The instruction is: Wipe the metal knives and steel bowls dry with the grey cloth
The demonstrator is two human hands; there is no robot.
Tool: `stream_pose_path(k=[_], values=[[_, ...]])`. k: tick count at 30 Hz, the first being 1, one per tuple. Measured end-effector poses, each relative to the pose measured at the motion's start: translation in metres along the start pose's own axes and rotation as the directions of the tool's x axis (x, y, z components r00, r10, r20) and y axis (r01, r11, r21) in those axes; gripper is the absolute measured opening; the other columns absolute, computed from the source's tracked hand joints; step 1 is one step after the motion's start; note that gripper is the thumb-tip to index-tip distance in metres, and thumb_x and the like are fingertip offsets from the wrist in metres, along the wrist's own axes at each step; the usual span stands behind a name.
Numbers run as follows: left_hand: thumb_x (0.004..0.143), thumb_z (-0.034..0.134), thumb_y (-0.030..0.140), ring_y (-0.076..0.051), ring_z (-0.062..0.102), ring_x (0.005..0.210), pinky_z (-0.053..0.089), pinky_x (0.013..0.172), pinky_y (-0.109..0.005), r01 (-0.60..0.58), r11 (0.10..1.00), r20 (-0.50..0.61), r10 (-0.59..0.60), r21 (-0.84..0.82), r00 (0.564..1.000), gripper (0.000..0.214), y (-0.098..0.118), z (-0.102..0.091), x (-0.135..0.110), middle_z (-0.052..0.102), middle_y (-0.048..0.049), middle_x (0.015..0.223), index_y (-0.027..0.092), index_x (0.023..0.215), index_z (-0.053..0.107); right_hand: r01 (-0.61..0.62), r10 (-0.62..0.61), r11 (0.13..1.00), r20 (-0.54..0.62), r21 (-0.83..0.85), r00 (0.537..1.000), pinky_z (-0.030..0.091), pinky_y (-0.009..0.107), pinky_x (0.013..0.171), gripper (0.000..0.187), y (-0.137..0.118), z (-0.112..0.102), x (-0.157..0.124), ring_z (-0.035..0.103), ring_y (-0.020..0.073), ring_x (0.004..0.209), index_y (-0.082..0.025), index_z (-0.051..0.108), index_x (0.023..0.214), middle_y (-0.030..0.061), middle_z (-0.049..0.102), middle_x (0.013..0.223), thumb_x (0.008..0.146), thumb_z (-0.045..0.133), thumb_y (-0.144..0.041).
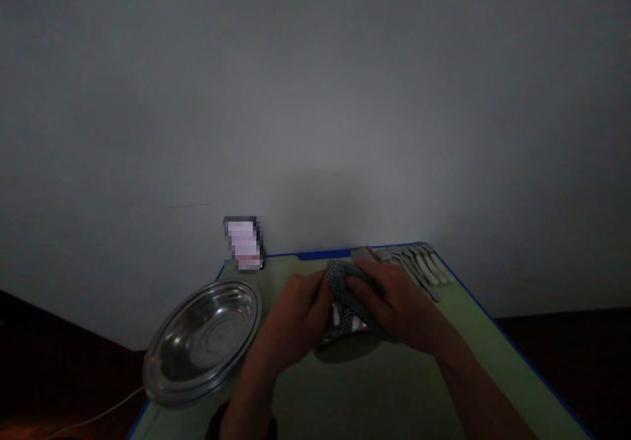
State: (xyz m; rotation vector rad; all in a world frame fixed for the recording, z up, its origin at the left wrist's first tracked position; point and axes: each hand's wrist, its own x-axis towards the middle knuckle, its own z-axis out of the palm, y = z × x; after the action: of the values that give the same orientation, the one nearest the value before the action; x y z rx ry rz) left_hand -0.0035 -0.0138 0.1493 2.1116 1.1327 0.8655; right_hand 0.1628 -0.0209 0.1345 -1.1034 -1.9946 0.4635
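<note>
Near the middle of the table, my left hand [306,312] is closed around the side of a shiny metal vessel [359,323], mostly covered by hands and cloth, so I cannot tell if it is a cup or a bowl. A dark checkered cloth [351,303] drapes over it. My right hand [397,298] is closed on the cloth, thumb pressed down on top, against the vessel. The vessel seems held just above the table, with a shadow beneath it.
A large round steel basin [202,391] stands at the left table edge. A phone [245,243] with a blurred screen leans on the wall behind. Several pieces of cutlery [417,266] lie at the back right. The green table [365,400] has blue edges; a white cable [106,414] hangs left.
</note>
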Motion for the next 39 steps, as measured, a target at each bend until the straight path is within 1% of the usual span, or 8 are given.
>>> stream_pose_path(k=[4,9,14,17,26,30,36,39], values=[[0.089,0.039,0.041,-0.01,0.04,0.052,0.032,0.047,-0.021,0.03,0.989,-0.183,-0.057,-0.145,0.982,0.037,-0.006,-0.004,0.0,0.047,0.0039,0.055,0.018,0.061,0.048,-0.065,0.089,0.991,-0.208,0.121,0.974,0.038,0.027,0.058,0.033,0.002,0.002,0.001,0.052,0.0132,0.062,-0.019,0.054,0.073,0.0002,0.058,0.066,0.091,0.039,-0.043],[0.087,0.038,0.047,-0.011,0.033,0.046,0.03,0.043,-0.023,0.025,0.957,-0.433,-0.155,-0.291,0.888,0.042,-0.011,-0.01,-0.003,0.037,0.0048,0.049,0.021,0.053,0.041,-0.089,0.278,0.926,-0.503,0.368,0.819,0.041,0.026,0.057,0.036,0.003,0.003,0.0,0.052,0.0135,0.063,-0.021,0.058,0.077,0.0004,0.058,0.067,0.09,0.038,-0.048],[0.09,0.038,0.039,-0.01,0.038,0.048,0.03,0.046,-0.023,0.007,0.993,-0.221,-0.033,-0.114,0.975,0.038,0.002,-0.009,-0.006,0.041,0.0046,0.051,0.02,0.057,0.041,-0.066,0.101,0.969,-0.14,0.238,0.985,0.04,0.026,0.057,0.032,-0.001,-0.005,-0.003,0.052,0.0131,0.062,-0.021,0.057,0.072,-0.0007,0.058,0.065,0.09,0.041,-0.043],[0.092,0.038,0.032,-0.009,0.042,0.05,0.03,0.048,-0.023,-0.093,0.996,0.013,0.092,0.02,0.996,0.032,0.009,-0.008,-0.006,0.048,0.0042,0.054,0.019,0.064,0.048,-0.045,0.042,0.989,0.025,0.144,0.999,0.037,0.026,0.055,0.031,-0.003,-0.009,-0.003,0.05,0.0115,0.059,-0.02,0.056,0.072,-0.0019,0.057,0.063,0.09,0.042,-0.041],[0.089,0.041,0.041,-0.01,0.039,0.051,0.034,0.046,-0.021,-0.063,0.941,-0.397,-0.079,-0.334,0.914,0.034,-0.009,-0.012,-0.006,0.042,0.0044,0.056,0.02,0.063,0.049,-0.009,0.186,0.933,-0.463,0.359,0.867,0.038,0.022,0.051,0.036,-0.004,-0.004,-0.004,0.047,0.0104,0.058,-0.021,0.055,0.071,-0.0025,0.054,0.062,0.092,0.039,-0.045],[0.089,0.04,0.04,-0.01,0.033,0.047,0.028,0.041,-0.022,-0.034,0.955,-0.385,-0.086,-0.295,0.919,0.037,-0.007,-0.013,-0.008,0.036,0.0052,0.052,0.021,0.057,0.041,-0.013,0.124,0.943,-0.313,0.334,0.942,0.039,0.023,0.052,0.034,-0.005,-0.008,-0.007,0.049,0.0107,0.06,-0.021,0.055,0.07,-0.0021,0.055,0.064,0.091,0.042,-0.045],[0.091,0.038,0.034,-0.009,0.039,0.049,0.029,0.047,-0.022,-0.095,0.995,0.012,0.096,-0.034,0.995,0.032,0.008,-0.008,-0.007,0.042,0.0054,0.053,0.019,0.064,0.048,-0.087,0.084,0.984,0.028,0.156,0.996,0.039,0.026,0.056,0.035,-0.008,-0.012,-0.006,0.05,0.0112,0.06,-0.02,0.057,0.073,-0.0012,0.058,0.066,0.09,0.041,-0.045],[0.09,0.04,0.035,-0.009,0.039,0.051,0.031,0.048,-0.022,-0.063,0.997,-0.071,0.06,-0.043,0.996,0.03,0.006,-0.006,-0.003,0.043,0.0051,0.055,0.019,0.066,0.049,-0.095,0.101,0.974,-0.021,0.205,0.995,0.04,0.027,0.057,0.037,-0.007,-0.006,-0.003,0.05,0.0121,0.061,-0.019,0.058,0.071,-0.0012,0.056,0.062,0.09,0.04,-0.045]])
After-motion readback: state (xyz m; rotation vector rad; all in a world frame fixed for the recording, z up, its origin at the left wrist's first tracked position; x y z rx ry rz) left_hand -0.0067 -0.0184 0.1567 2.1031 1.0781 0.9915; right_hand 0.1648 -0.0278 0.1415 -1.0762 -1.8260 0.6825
